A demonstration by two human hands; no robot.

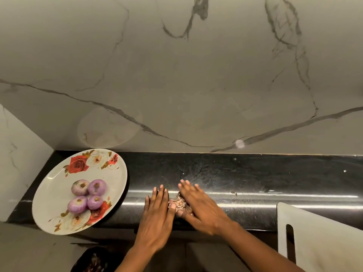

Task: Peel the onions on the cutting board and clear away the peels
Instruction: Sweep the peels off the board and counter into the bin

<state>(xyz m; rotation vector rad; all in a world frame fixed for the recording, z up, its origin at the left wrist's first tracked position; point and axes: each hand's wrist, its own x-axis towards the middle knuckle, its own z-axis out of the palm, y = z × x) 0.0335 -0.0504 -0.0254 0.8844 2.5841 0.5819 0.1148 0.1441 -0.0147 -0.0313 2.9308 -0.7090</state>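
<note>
- Head camera looks down on the left hand and the right hand. Both lie flat with fingers straight and close together, gripping nothing, their inner edges pressed against a small heap of pinkish, papery onion peels.
- The heap sits between the two palms on the glossy black stone counter, touching both hands and no nearer to one than the other. Its longer run seems to go from the counter's front edge toward the wall.
- Scooping it up will likely mean closing the palms inward from both sides. Nothing lies between the hands and the heap.
- Four peeled purple onions cluster on a round white floral plate, left of the left hand and apart from it.
- The white plastic cutting board lies to the right, bare where visible.
- A dark container shows low on the left, possibly a bin; its contents are too blurred to tell.
</note>
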